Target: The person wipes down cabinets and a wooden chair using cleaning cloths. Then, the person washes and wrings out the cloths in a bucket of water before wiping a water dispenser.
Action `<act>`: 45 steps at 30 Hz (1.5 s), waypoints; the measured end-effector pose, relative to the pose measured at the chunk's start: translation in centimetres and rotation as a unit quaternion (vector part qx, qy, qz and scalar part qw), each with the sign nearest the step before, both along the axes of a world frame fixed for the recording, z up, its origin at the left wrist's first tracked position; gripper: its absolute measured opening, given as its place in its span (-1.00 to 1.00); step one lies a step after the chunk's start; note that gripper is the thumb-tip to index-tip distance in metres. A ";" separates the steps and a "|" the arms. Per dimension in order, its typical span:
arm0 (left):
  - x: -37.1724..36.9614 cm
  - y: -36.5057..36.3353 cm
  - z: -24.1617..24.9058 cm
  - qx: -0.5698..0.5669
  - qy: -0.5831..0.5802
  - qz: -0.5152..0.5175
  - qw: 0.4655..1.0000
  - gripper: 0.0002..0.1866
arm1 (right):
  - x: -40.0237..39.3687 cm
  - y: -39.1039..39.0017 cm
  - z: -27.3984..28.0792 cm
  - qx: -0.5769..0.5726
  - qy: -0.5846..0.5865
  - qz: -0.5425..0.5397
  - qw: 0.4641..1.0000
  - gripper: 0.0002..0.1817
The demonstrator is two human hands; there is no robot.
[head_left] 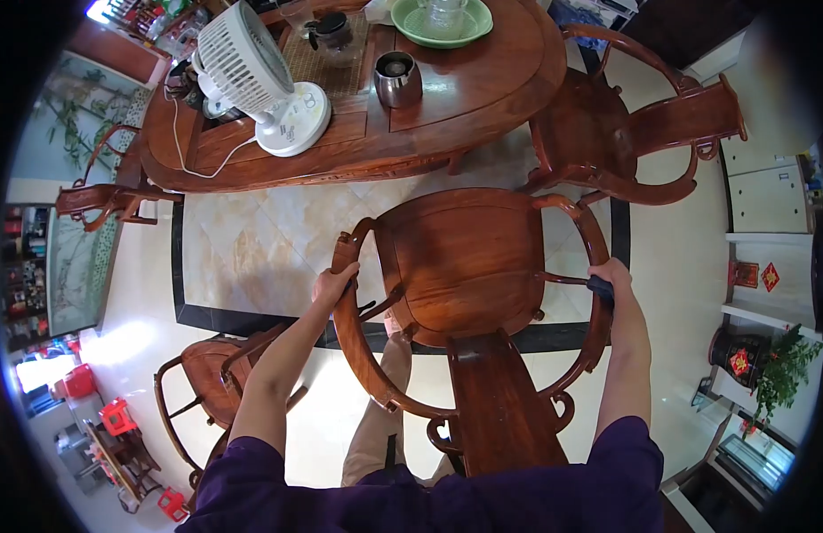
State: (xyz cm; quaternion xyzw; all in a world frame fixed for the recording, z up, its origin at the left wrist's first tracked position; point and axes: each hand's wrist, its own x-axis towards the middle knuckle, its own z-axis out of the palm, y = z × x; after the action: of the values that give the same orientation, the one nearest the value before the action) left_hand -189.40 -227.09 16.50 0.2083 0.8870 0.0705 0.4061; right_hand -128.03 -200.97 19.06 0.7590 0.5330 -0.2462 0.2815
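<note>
A reddish-brown wooden armchair (460, 262) stands directly in front of me, its seat toward the table and its backrest close to my body. My left hand (334, 284) is closed around the curved left armrest. On the other side, my right hand (612, 274) grips the right armrest. Something small and dark shows beside each hand at the armrest; I cannot make out what it is. Ahead is the polished wooden table (483, 115), apart from the chair seat.
On the table are a white fan (247, 67), a metal cup (398, 80), a glass teapot (334, 37) and a green tray (478, 31). Other wooden chairs stand at right (585, 120), far left (118, 188) and lower left (211, 377). A potted plant (780, 373) is at right.
</note>
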 end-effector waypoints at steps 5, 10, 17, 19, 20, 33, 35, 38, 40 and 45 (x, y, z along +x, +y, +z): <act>0.0 1.7 0.9 -0.015 0.035 -0.012 0.999 0.01 | -1.5 1.4 0.3 -0.009 -0.014 0.000 1.000 -0.31; -0.2 2.0 0.5 -0.010 0.048 -0.024 0.998 0.03 | -1.6 2.0 -0.2 -0.010 -0.022 0.012 1.000 -0.32; 0.5 -1.2 2.2 0.022 0.200 -0.033 0.979 -0.18 | 0.5 -0.7 -1.1 0.131 0.063 0.047 0.988 -0.27; 1.2 -8.4 5.1 0.033 0.218 0.002 0.975 -0.24 | 0.9 -2.4 1.6 0.160 0.078 0.108 0.978 -0.28; 1.3 -12.3 5.7 0.035 0.226 0.010 0.973 -0.26 | 1.3 -3.1 2.4 0.146 0.093 0.139 0.975 -0.26; 16.7 -33.3 6.1 0.114 -0.257 0.185 0.942 -0.23 | -0.2 -26.9 20.1 -0.211 0.239 0.073 0.945 -0.17; 18.7 -27.7 4.9 0.154 -0.376 0.217 0.888 -0.21 | 1.5 -30.8 20.0 -0.244 0.268 -0.110 0.925 -0.23; 19.6 -23.5 1.7 0.136 -0.341 0.360 0.858 -0.37 | 0.8 -36.9 21.2 -0.220 0.355 -0.447 0.791 -0.28; 20.1 -22.2 7.5 0.148 -0.375 0.431 0.808 -0.51 | -0.7 -40.5 20.3 -0.166 0.421 -0.537 0.712 -0.28; 20.6 -23.5 3.3 0.219 -0.357 0.403 0.814 -0.44 | -2.5 -43.6 19.1 -0.055 0.481 -0.606 0.631 -0.29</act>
State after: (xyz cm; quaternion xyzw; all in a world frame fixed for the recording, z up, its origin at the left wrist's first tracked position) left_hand -168.76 -250.55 19.75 -0.1246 0.6456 0.4896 0.5727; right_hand -130.53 -244.53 38.12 0.6684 -0.0015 -0.7201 -0.1862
